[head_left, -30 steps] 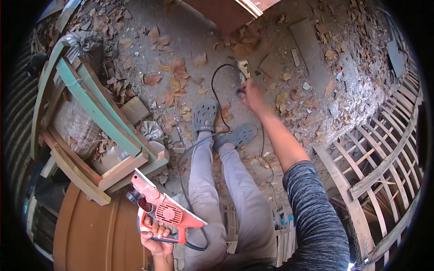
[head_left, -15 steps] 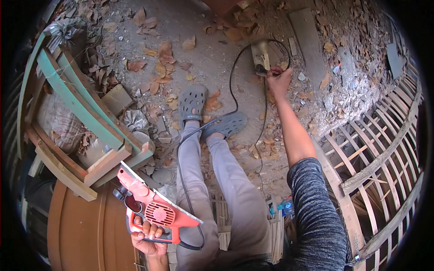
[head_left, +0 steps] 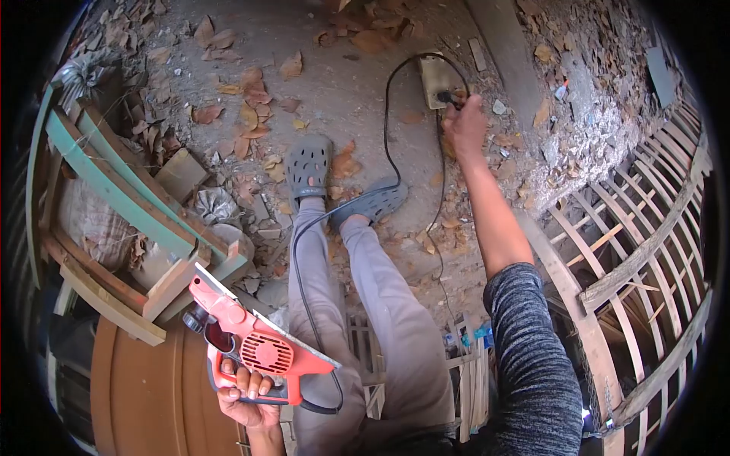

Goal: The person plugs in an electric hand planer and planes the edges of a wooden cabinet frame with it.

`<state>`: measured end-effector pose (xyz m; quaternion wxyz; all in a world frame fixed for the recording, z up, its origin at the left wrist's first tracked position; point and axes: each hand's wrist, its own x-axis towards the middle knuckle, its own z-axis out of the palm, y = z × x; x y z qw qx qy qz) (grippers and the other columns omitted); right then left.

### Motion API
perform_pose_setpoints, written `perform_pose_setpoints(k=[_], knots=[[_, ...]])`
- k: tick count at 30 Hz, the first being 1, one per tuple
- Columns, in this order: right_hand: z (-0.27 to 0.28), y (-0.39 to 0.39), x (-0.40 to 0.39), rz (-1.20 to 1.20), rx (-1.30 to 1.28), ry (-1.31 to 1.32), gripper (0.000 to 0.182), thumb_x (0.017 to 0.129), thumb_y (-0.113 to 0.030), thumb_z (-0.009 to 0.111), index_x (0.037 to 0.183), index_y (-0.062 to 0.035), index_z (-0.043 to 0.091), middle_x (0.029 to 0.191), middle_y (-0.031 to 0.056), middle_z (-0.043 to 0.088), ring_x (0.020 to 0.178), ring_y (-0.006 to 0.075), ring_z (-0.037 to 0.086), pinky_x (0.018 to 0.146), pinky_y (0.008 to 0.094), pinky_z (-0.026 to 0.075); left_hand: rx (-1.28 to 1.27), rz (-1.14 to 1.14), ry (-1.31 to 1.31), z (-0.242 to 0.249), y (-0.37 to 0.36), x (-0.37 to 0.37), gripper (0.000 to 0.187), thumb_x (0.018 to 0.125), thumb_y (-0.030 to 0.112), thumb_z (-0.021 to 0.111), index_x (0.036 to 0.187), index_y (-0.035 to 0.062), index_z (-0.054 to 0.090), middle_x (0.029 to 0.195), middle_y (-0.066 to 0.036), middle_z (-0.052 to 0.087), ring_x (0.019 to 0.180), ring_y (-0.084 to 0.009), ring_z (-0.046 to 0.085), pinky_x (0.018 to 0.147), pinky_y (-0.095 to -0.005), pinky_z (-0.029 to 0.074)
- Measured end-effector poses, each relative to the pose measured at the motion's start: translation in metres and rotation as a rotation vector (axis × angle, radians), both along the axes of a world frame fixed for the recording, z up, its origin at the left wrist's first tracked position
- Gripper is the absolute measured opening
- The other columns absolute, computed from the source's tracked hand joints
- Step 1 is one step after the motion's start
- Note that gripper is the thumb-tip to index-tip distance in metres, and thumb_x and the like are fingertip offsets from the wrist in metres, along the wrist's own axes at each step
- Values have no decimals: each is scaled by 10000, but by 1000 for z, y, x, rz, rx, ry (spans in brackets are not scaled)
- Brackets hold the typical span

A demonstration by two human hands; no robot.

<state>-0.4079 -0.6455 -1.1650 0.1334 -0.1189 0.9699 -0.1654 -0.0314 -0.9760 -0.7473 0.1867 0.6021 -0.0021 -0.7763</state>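
A red electric planer [head_left: 262, 349] with a black front knob is held by its rear handle in my left hand [head_left: 249, 395], fingers wrapped round it. Its black cord [head_left: 303, 281] runs over my legs and shoe, then loops up to a beige socket box [head_left: 436, 80] on the ground. At the lower edge of that box, my right hand [head_left: 465, 125] pinches the black plug [head_left: 450, 97], which touches the box face. Whether its pins are fully in cannot be seen. A thinner cable [head_left: 441, 167] trails down from the box.
Green-painted wooden frame pieces [head_left: 122, 182] stand at the left, above a brown panel [head_left: 144, 387]. Curved slatted woodwork [head_left: 631, 266] lies at the right. A grey board [head_left: 511, 61] lies beyond the box. Dry leaves [head_left: 255, 83] litter the ground round my shoes [head_left: 309, 163].
The plug is now against the socket box, with my right hand slightly lower and to the side of the box. The view has shifted a little; my left hand still holds the planer.
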Motion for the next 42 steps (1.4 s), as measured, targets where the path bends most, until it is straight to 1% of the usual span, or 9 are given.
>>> perform_pose_setpoints(k=[4,10,13,19,25,28,31,37,42], knots=[[10,-17,-13,-49,252,-130,492,911,-177,769,1216,16,435,944,299,710,899,523,697,772,588,549,1,-8,5,-1,1,-5,392,849,54,562,1240,43,525,768,-69,545,696,-201,569,700,-373,504],[-5,-13,-27,-2,215,-206,536,863,-164,776,1219,38,431,952,328,707,940,546,693,832,613,539,-8,-52,-19,-1,4,-4,413,842,72,561,1255,65,545,746,-39,521,675,-183,554,733,-394,517],[-24,-14,-30,-247,74,-162,542,813,-160,781,1190,52,453,1006,353,697,1013,549,681,897,584,533,-29,-69,-49,-3,7,-7,407,842,68,561,1248,70,535,748,-37,520,677,-180,552,729,-391,512],[-20,-34,-19,-487,108,-128,582,757,-157,799,1187,53,468,1091,338,691,1036,537,669,941,554,509,-29,-65,-9,-8,10,-9,386,861,48,547,1245,58,504,772,-62,537,713,-190,572,746,-394,528],[-21,-45,1,-359,80,28,529,772,-113,778,1171,48,469,1061,329,683,993,526,670,915,560,500,-22,-35,-36,-12,14,-12,384,863,54,550,1243,62,499,766,-55,522,688,-186,560,735,-390,527],[-21,-46,7,-519,38,3,514,787,-98,769,1177,46,467,1075,333,683,1003,527,672,905,564,502,-23,-40,-40,-13,14,-13,389,851,61,555,1237,74,507,758,-46,531,683,-180,562,738,-388,518],[-34,-32,5,-404,94,53,532,790,-105,768,1198,44,460,1087,329,691,1019,528,676,913,565,512,-17,-39,-42,-13,13,-15,394,846,61,556,1238,79,511,755,-43,537,684,-178,567,740,-390,515],[-43,-41,-15,-419,147,-116,546,782,-122,770,1215,43,481,1078,335,703,1074,526,679,938,571,528,-43,-65,-18,-32,15,-22,378,858,58,558,1235,69,520,775,-48,539,704,-184,576,749,-387,530],[-1,-8,-30,-312,182,-256,537,792,-116,755,1240,24,495,1069,352,698,1075,538,672,937,570,533,-17,-76,22,-29,19,-32,379,838,65,553,1216,88,551,769,-40,560,695,-174,590,744,-382,549]])
